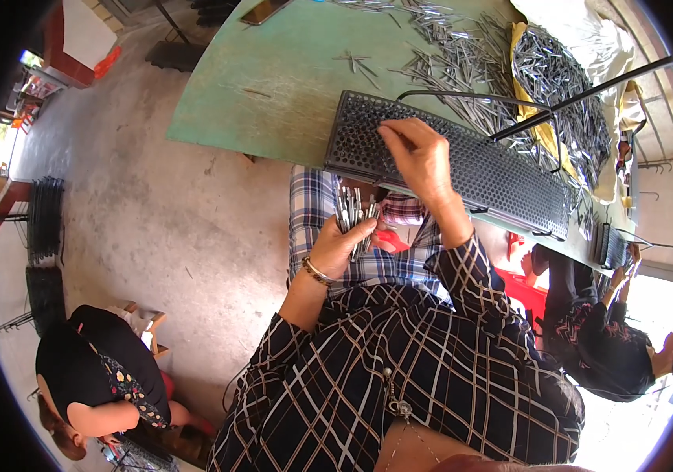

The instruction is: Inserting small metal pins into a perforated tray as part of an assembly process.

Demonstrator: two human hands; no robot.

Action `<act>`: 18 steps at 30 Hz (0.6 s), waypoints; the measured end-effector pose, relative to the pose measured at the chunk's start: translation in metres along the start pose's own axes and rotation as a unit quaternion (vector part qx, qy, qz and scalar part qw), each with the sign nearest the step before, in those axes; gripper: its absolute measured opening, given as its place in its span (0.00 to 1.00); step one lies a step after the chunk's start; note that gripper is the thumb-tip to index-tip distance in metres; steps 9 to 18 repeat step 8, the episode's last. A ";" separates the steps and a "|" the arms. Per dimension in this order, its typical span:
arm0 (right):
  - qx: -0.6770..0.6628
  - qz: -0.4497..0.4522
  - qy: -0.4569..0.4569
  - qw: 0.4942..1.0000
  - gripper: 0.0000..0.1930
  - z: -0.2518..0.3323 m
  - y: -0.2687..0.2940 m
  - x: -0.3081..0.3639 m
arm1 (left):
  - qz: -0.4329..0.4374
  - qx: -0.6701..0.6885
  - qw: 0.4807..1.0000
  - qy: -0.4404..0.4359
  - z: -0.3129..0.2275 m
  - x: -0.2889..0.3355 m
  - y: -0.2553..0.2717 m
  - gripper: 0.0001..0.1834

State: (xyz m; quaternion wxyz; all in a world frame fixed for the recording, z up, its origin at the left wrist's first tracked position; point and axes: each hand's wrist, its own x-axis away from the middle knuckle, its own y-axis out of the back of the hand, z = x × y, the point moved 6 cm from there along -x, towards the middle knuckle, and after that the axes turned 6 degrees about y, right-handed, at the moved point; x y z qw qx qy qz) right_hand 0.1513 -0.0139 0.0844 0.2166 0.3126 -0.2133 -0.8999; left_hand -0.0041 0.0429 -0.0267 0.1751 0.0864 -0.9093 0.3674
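Observation:
My left hand (336,245) is closed around a bunch of short metal rods (354,208), their ends sticking up in a loose fan over my lap. Above the long black perforated rack (501,169), near its left part, hovers my right hand (421,157). Its thumb and forefinger are pinched close to the holes; anything between them is too small or hidden to tell. Rows of round holes cover the rack, which lies slantwise along the near edge of the green table (273,79). A black metal bar frame (545,116) rises from the rack's far side.
Loose rods (450,67) are strewn over the table's far side, beside an open sack (560,94) heaped with more. A co-worker in dark clothes (600,338) sits at the right by a similar rack (612,245). Another person (101,370) bends at the lower left.

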 end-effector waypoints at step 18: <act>0.189 0.137 0.032 0.972 0.07 -0.013 0.000 0.032 | -0.018 -0.006 1.000 0.004 0.009 -0.011 0.005 0.13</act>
